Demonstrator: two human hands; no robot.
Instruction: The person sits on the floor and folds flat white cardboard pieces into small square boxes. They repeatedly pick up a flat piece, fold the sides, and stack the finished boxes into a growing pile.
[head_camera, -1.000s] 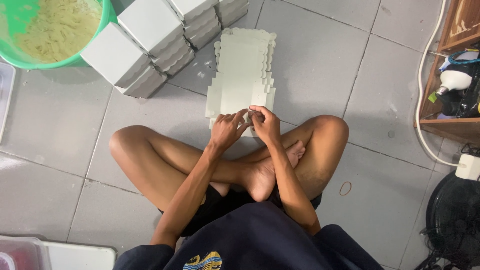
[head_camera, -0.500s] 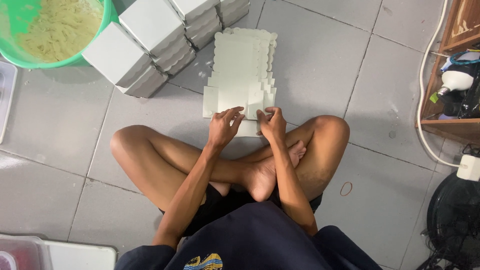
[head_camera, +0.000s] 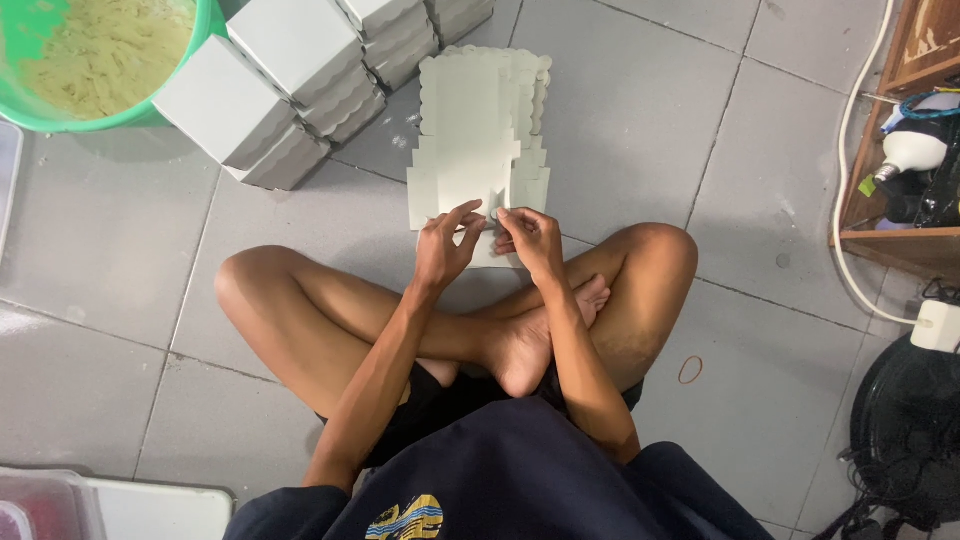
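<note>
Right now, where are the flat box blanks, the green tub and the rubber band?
flat box blanks (head_camera: 478, 130), head view, top sheet's middle.
green tub (head_camera: 130, 118), head view, lower rim.
rubber band (head_camera: 691, 370), head view, its loop on the floor.

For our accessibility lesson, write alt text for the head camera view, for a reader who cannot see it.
Seen from above, a person sitting cross-legged on a grey tiled floor pinches the near edge of a stack of flat white cardboard box blanks with the left hand and right hand. Folded white boxes and a green tub of noodles sit at upper left.
</note>
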